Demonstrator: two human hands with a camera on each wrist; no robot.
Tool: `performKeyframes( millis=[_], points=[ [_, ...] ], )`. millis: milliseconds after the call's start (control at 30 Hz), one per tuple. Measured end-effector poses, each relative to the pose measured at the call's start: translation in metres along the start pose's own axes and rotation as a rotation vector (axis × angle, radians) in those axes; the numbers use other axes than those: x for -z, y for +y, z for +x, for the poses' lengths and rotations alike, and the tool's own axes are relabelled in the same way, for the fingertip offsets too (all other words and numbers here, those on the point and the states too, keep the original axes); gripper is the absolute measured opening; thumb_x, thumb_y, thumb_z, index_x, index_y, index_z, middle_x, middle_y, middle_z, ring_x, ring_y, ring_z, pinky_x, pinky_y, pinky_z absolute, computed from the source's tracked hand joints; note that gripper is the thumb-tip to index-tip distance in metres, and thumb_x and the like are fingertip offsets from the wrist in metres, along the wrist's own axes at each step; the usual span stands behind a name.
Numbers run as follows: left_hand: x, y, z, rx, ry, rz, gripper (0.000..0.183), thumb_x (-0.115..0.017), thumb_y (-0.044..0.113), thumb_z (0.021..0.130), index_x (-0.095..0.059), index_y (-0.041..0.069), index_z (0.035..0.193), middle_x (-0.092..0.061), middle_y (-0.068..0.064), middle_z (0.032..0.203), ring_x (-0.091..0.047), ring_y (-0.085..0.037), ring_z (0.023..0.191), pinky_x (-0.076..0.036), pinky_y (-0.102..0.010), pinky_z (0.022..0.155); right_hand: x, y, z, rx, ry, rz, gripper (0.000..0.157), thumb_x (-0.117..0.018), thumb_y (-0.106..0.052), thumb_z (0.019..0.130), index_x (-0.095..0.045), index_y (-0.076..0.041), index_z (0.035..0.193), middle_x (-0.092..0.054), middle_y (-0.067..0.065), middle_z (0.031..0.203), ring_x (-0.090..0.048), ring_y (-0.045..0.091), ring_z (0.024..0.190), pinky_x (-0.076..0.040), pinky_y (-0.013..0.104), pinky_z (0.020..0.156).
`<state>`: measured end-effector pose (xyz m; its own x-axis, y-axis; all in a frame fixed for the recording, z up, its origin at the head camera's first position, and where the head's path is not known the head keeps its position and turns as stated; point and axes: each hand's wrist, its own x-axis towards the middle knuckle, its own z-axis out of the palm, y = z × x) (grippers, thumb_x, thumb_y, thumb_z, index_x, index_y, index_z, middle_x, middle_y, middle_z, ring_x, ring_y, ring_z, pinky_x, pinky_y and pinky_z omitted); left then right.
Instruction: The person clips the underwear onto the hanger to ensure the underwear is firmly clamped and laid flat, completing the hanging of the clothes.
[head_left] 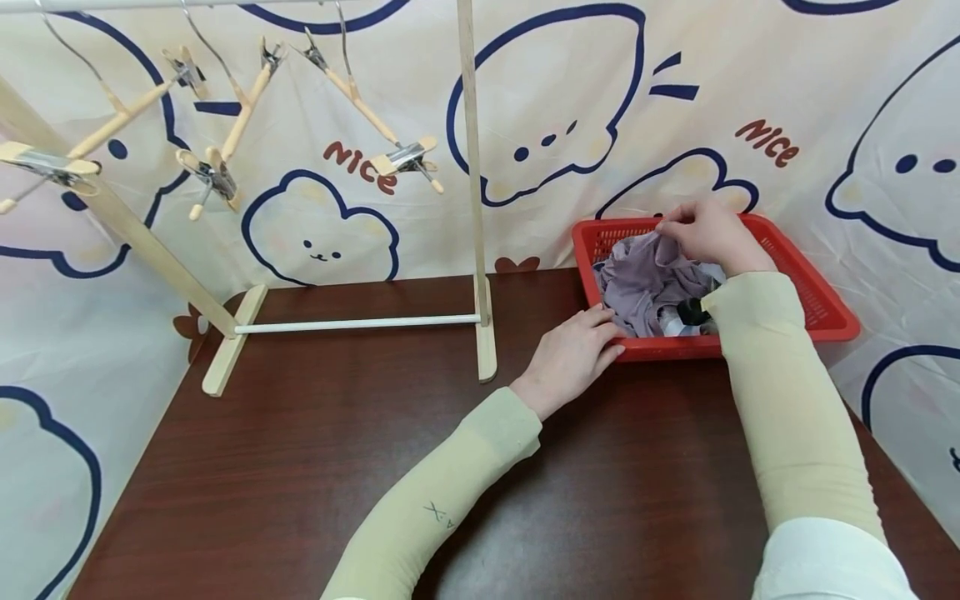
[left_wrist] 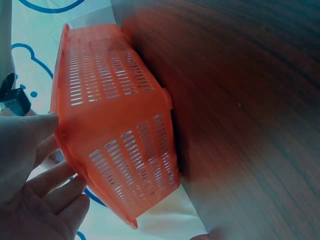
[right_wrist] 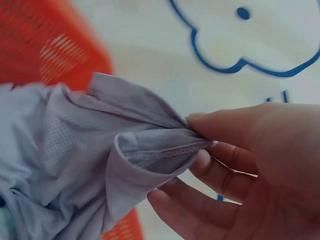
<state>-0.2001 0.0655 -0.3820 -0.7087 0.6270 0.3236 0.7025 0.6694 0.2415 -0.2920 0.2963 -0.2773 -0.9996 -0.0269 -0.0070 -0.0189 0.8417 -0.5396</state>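
Note:
In the head view, a red plastic basket (head_left: pixel 813 292) holds a crumpled mauve garment (head_left: pixel 637 271). My right hand (head_left: pixel 712 237) pinches a folded, hemmed edge of it between thumb and fingertips, above the basket's back rim. The right wrist view shows the garment's fine mesh cloth (right_wrist: pixel 70 145) stretching from the pinch back toward the basket, with an opening in the fold. My left hand (head_left: pixel 566 358) rests at the basket's front-left corner. Seen from the left wrist, its fingertips (left_wrist: pixel 75 210) touch the rim near the slotted side wall.
A wooden rack (head_left: pixel 482 250) stands left of the basket, joined low by a white bar (head_left: pixel 360 323). Above hang several small clip hangers (head_left: pixel 360 104). A black object (head_left: pixel 692 312) and pale cloth lie beside the garment in the basket. A patterned curtain (head_left: pixel 540 242) backs the brown table (head_left: pixel 600 483).

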Motion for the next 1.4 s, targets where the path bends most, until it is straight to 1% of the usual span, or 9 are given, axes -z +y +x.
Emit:
performKeyframes(
  millis=[200,367,500,667,767,900,1033,1233,1400],
  points=[
    [0.000,-0.001,0.001,0.012,-0.002,-0.015,0.030,-0.065,0.032,0.101,-0.072,0.021,0.129,-0.059,-0.003,0.141,-0.048,-0.017,0.136,-0.041,-0.030,0.106,0.014,-0.020,-0.007,0.005,0.049,0.068,0.046,-0.054,-0.038,0.106,-0.063,-0.001,0.131,-0.060,0.020,0.115,-0.056,0.033,0.095,-0.049,0.030,0.069],
    [0.002,-0.001,0.001,0.032,-0.039,-0.019,0.034,-0.064,0.032,0.102,-0.069,0.021,0.134,-0.056,-0.002,0.145,-0.045,-0.016,0.139,-0.040,-0.030,0.107,0.018,-0.032,-0.014,0.013,0.053,0.130,0.048,-0.052,-0.041,0.106,-0.061,-0.003,0.134,-0.059,0.018,0.120,-0.060,0.032,0.101,-0.052,0.027,0.074],
    [0.007,-0.005,-0.001,0.054,-0.048,-0.143,0.041,-0.064,0.031,0.102,-0.062,0.018,0.141,-0.051,-0.004,0.150,-0.044,-0.016,0.140,-0.039,-0.030,0.108,0.018,-0.040,-0.021,0.045,0.054,0.162,0.046,-0.052,-0.042,0.105,-0.062,-0.005,0.131,-0.059,0.016,0.120,-0.060,0.030,0.101,-0.052,0.027,0.076],
    [0.018,-0.016,-0.003,0.098,0.034,-0.304,0.055,-0.065,0.032,0.101,-0.049,0.013,0.150,-0.042,-0.006,0.155,-0.044,-0.015,0.138,-0.036,-0.027,0.110,0.016,-0.048,-0.031,0.090,0.074,0.184,0.044,-0.054,-0.041,0.105,-0.064,-0.005,0.127,-0.060,0.014,0.117,-0.058,0.027,0.100,-0.051,0.025,0.074],
    [0.025,-0.022,-0.005,0.138,0.073,-0.340,0.062,-0.066,0.033,0.100,-0.042,0.013,0.154,-0.040,-0.005,0.155,-0.041,-0.014,0.139,-0.035,-0.028,0.111,0.016,-0.055,-0.039,0.129,0.087,0.193,0.042,-0.056,-0.040,0.104,-0.065,-0.006,0.127,-0.061,0.013,0.115,-0.057,0.025,0.096,-0.051,0.022,0.071],
    [0.030,-0.027,-0.006,0.169,0.088,-0.373,0.066,-0.065,0.034,0.100,-0.036,0.014,0.156,-0.040,-0.004,0.154,-0.040,-0.014,0.139,-0.034,-0.028,0.111,0.015,-0.067,-0.051,0.200,0.084,0.221,0.039,-0.060,-0.036,0.103,-0.067,-0.005,0.126,-0.062,0.013,0.109,-0.058,0.025,0.086,-0.052,0.021,0.065],
    [0.028,-0.028,-0.008,0.178,0.080,-0.382,0.068,-0.063,0.036,0.101,-0.033,0.012,0.157,-0.040,-0.004,0.155,-0.040,-0.014,0.139,-0.032,-0.027,0.113,0.014,-0.081,-0.065,0.268,0.079,0.223,0.035,-0.062,-0.032,0.103,-0.068,-0.004,0.124,-0.063,0.013,0.107,-0.060,0.024,0.079,-0.053,0.022,0.063],
    [0.023,-0.032,-0.010,0.201,0.080,-0.397,0.070,-0.060,0.034,0.103,-0.026,0.009,0.160,-0.036,-0.006,0.158,-0.036,-0.014,0.142,-0.028,-0.028,0.115,0.012,-0.101,-0.087,0.356,0.087,0.230,0.028,-0.064,-0.028,0.102,-0.070,-0.007,0.120,-0.065,0.011,0.107,-0.057,0.026,0.082,-0.050,0.020,0.064],
    [0.022,-0.035,-0.010,0.211,0.099,-0.416,0.067,-0.054,0.030,0.106,-0.023,0.008,0.161,-0.034,-0.008,0.159,-0.033,-0.014,0.144,-0.026,-0.028,0.116,0.010,-0.115,-0.104,0.482,0.114,0.262,0.020,-0.067,-0.018,0.101,-0.072,-0.006,0.116,-0.068,0.010,0.102,-0.056,0.025,0.079,-0.048,0.020,0.065]
  ],
)
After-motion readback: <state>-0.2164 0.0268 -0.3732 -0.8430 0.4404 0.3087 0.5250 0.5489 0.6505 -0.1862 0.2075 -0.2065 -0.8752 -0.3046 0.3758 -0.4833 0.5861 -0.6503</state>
